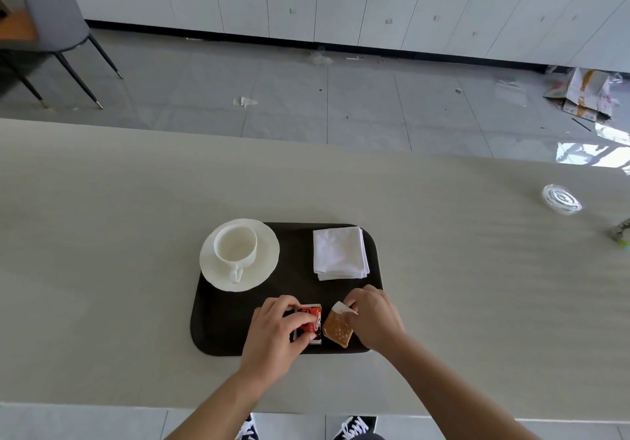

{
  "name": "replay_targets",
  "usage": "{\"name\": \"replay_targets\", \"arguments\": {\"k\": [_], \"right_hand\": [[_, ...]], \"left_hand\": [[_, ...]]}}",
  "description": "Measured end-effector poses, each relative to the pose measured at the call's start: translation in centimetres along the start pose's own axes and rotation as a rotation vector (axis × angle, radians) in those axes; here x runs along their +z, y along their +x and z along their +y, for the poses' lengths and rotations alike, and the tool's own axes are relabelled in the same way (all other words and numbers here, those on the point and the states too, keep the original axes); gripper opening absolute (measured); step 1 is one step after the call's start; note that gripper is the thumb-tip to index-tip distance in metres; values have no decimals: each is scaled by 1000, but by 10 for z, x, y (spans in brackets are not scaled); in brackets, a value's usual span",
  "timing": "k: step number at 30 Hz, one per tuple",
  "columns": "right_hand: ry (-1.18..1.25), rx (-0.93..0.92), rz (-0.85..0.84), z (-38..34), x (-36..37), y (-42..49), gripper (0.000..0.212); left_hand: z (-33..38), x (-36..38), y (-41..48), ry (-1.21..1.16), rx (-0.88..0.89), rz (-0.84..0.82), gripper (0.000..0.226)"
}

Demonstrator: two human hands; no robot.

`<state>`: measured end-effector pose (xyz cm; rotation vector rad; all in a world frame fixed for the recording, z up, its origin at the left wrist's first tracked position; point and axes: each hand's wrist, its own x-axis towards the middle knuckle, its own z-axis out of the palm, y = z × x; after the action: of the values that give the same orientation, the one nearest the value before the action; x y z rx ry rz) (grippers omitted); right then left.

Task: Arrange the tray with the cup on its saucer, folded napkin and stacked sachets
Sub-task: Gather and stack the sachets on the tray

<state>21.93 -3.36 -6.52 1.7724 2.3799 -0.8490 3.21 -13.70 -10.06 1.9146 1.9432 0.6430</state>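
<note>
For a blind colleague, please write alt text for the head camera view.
On a dark tray, the left hand grips a red sachet and the right hand pinches a brown sachet beside it. Farther back on the tray are a white cup on its saucer and a folded napkin.

1 view only: head cam, wide-angle. It's sitting over the near edge of the bench (102, 269), facing forward and pitching steeply down. The tray (225, 320) is landing low-centre, close in. Both hands are showing just below it, forearms running off the bottom edge: left hand (276, 334), right hand (375, 320). The bottom strip is catching the wearer's shoes (354, 427) below the bench edge. The top third is taking in the floor (341, 105) beyond and white cabinets (306, 0) along the far wall.
</note>
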Motion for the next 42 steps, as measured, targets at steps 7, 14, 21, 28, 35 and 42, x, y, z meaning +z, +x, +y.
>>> {"name": "replay_targets", "arguments": {"k": [7,14,21,28,35,42], "right_hand": [[-5,-75,-48,-11,-4,9,9],[-99,-135,-123,-21,-4,17,16],[-60,-158,-16,-19,12,4,34],[-14,-103,54,-5,12,-16,31],[59,-68,31,-12,13,-20,30],[99,-38,44,-9,10,-22,37]], "left_hand": [[-2,3,0,13,-9,-2,28],[-1,2,-1,21,-14,-5,29],[2,1,-2,46,-15,-12,30],[4,0,-3,62,-19,-25,30],[7,-1,-4,54,-20,-28,33],[10,-1,-3,50,-43,-28,32]]}}
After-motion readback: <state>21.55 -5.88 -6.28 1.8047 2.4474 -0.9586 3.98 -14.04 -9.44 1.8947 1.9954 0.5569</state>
